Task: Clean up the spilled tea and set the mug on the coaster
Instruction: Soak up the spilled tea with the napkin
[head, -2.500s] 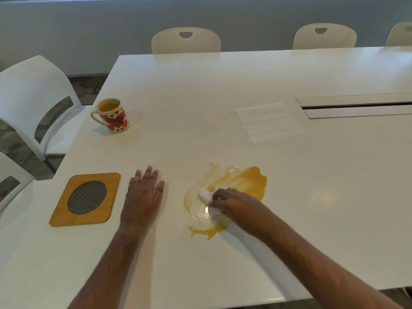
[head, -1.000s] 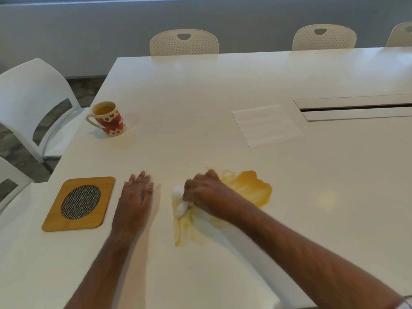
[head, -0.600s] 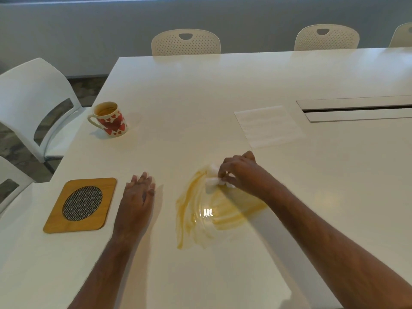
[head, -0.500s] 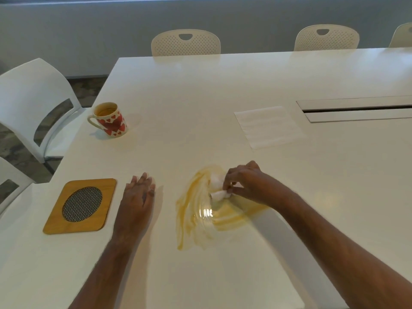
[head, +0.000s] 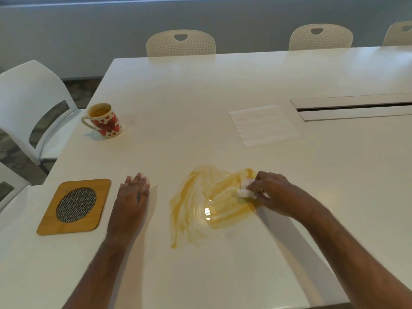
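Observation:
A smeared yellow tea spill (head: 200, 204) spreads over the white table (head: 223, 90). My right hand (head: 274, 192) grips a wadded white tissue (head: 244, 190) and presses it on the spill's right edge. My left hand (head: 133, 195) rests flat on the table, fingers straight, between the spill and the wooden coaster (head: 74, 206) with its dark mesh oval. The white mug (head: 103, 120) with red hearts stands upright at the table's left edge, some tea inside, handle to the left.
A flat white napkin (head: 264, 126) lies beyond the spill. A cable slot (head: 356, 109) runs along the right. White chairs stand at the left (head: 29, 103) and behind the far edge (head: 180, 43). The table's near edge shows at the lower right.
My right hand has swept the tissue from the spill's left side up and over to its right edge, smearing the tea thinner and wider. My left hand and the mug stayed put.

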Motion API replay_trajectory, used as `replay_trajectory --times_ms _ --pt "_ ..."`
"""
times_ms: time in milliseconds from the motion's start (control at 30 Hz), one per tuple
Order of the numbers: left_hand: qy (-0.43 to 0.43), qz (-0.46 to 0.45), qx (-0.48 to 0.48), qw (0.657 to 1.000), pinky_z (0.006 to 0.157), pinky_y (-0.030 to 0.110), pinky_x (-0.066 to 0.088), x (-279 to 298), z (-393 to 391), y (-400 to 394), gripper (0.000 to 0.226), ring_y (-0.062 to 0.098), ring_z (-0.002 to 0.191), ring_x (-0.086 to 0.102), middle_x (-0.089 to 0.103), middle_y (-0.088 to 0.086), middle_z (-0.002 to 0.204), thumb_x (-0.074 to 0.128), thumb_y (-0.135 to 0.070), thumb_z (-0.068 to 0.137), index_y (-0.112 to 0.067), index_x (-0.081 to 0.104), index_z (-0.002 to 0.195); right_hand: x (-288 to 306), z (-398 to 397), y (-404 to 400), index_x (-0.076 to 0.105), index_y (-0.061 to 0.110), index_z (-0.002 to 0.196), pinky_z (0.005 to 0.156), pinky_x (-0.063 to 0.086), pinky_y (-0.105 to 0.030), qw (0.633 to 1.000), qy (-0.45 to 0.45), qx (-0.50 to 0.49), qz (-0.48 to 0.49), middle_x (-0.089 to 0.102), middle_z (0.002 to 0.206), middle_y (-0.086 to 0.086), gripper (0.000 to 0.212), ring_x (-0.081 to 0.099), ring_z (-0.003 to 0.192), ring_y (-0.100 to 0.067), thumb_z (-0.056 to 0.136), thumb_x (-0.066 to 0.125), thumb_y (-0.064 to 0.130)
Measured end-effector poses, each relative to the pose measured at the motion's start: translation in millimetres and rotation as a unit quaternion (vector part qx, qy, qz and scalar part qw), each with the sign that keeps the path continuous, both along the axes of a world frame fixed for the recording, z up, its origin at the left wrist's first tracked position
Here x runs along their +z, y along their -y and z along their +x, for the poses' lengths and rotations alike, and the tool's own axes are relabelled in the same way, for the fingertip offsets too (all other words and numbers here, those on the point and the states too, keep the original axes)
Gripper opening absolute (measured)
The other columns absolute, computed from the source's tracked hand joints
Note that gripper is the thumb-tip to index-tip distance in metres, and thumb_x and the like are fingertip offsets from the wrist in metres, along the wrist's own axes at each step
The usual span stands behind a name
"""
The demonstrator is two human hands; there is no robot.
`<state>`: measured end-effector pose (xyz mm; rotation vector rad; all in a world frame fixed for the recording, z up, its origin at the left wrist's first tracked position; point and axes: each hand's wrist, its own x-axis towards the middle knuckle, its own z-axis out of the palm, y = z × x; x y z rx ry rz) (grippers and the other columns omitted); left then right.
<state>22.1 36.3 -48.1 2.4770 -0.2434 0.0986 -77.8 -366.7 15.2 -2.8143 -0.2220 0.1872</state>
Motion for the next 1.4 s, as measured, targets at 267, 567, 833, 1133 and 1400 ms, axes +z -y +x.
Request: replay_trajectory --times_ms 267,567,833,1133,1400 --pt "0.003 0.010 0.002 1.000 0.130 0.042 0.016 -0.4 -0.5 1.8 0.046 0.016 0.157 0.023 0.042 0.001 0.163 0.040 -0.033 0.111 -0.013 0.054 0.150 19.5 -43.4 -39.5 0.077 0.034 0.112 0.079 0.044 -0.014 0.979 -0.102 0.110 0.139 0.055 0.099 0.022 0.031 0.057 0.099 -0.004 0.093 0.061 0.015" --pt "-0.003 0.017 0.006 1.000 0.130 0.041 0.016 0.2 -1.5 5.0 0.047 0.018 0.157 0.022 0.041 0.003 0.163 0.042 -0.034 0.111 -0.012 0.053 0.151 26.3 -15.1 -35.4 0.076 0.031 0.104 0.074 0.048 -0.022 0.949 -0.017 0.019 0.315 0.062 0.105 0.008 0.028 0.062 0.089 -0.015 0.098 0.062 0.007" --pt "-0.019 0.053 -0.001 0.998 0.128 0.037 0.010 3.5 -2.7 5.4 0.048 0.023 0.158 0.022 0.038 0.006 0.165 0.044 -0.036 0.110 -0.014 0.051 0.153 6.0 -12.4 -32.1 0.072 0.013 0.102 0.068 0.047 -0.030 0.877 -0.041 -0.068 0.474 0.074 0.089 -0.001 0.011 0.062 0.078 -0.016 0.100 0.065 0.005" --pt "0.011 0.080 0.004 0.997 0.129 0.047 0.019 18.3 -16.4 13.1 0.048 0.030 0.157 0.026 0.042 0.008 0.163 0.041 -0.036 0.111 -0.014 0.051 0.152 22.1 -11.8 -37.4 0.071 0.013 0.099 0.084 0.053 -0.055 0.874 0.005 -0.018 0.485 0.075 0.094 -0.005 0.010 0.071 0.092 -0.027 0.094 0.067 0.020" --pt "0.020 0.073 0.036 0.996 0.128 0.046 0.022 24.2 -35.9 11.3 0.046 0.029 0.157 0.027 0.042 0.006 0.163 0.044 -0.036 0.111 -0.016 0.052 0.151 29.9 -7.2 -49.9 0.072 0.023 0.096 0.067 0.045 -0.048 0.876 0.002 0.019 0.481 0.072 0.084 0.009 0.005 0.060 0.073 -0.021 0.096 0.067 0.021"
